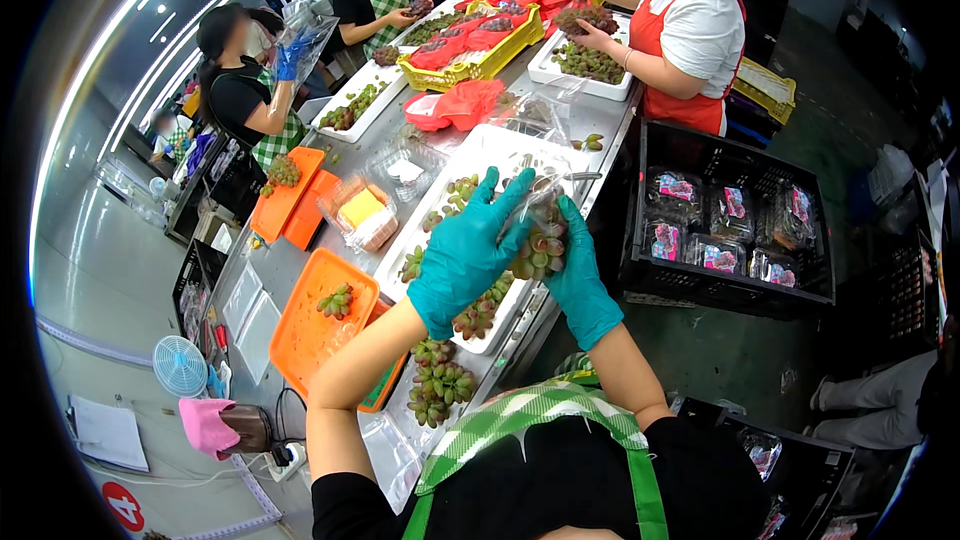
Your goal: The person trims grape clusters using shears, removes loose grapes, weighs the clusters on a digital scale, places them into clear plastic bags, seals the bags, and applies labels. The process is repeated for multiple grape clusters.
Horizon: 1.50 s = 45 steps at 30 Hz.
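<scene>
My right hand [585,281], in a teal glove, grips a bunch of green and reddish grapes [538,253] from its right side. My left hand [469,255], gloved alike, lies over the bunch's upper left with its fingers spread, touching clear plastic film there. Beneath both hands is a long white tray [401,247] with loose clusters of grapes [480,311]. A metal tool handle [583,176], perhaps of scissors, shows above my right hand. At the lower left an orange tray [289,330] holds a small grape cluster [335,301]. More bunches [442,382] rest on the table near my apron.
A black crate [727,296] of packed clear boxes stands to the right, below table height. Clear containers [360,214] and orange trays [289,195] lie on the left. Across the table, people handle grapes and plastic near a yellow crate [480,71]. A blue fan [180,366] is at lower left.
</scene>
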Motion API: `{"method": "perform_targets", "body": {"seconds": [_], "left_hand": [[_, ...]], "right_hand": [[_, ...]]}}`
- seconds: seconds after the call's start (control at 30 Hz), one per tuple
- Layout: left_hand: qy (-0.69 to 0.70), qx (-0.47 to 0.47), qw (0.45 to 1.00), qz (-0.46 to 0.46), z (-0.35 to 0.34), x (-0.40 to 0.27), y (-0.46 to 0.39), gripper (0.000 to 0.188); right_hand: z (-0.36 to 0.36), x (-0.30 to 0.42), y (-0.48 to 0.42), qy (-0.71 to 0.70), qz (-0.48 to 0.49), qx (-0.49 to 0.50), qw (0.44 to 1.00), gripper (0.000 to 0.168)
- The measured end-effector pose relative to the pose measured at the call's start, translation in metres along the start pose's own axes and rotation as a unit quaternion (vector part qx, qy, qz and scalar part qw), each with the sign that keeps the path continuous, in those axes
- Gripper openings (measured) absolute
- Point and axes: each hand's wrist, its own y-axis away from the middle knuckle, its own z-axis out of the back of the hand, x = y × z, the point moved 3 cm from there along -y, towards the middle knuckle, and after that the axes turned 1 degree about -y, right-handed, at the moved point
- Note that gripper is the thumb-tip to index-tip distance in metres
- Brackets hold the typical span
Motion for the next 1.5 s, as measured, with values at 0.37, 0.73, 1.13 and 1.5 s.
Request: {"method": "perform_targets", "body": {"seconds": [0.37,0.73,1.13,1.5], "left_hand": [[-0.152,-0.027,0.987,-0.044,-0.015,-0.021,0.000,0.052],[-0.114,-0.036,0.993,-0.004,-0.023,-0.015,-0.007,0.048],[-0.137,-0.075,0.971,-0.182,-0.046,-0.042,0.035,0.054],[0.042,-0.010,0.976,-0.212,-0.078,-0.064,0.061,0.041]], "right_hand": [[0.039,-0.020,-0.021,0.013,0.007,0.061,0.998,0.050],[-0.002,-0.016,0.006,0.202,0.058,0.032,0.977,0.046],[0.059,-0.015,-0.052,-0.026,0.044,0.237,0.970,0.034],[0.003,-0.007,-0.075,-0.030,0.001,0.240,0.970,0.044]]}}
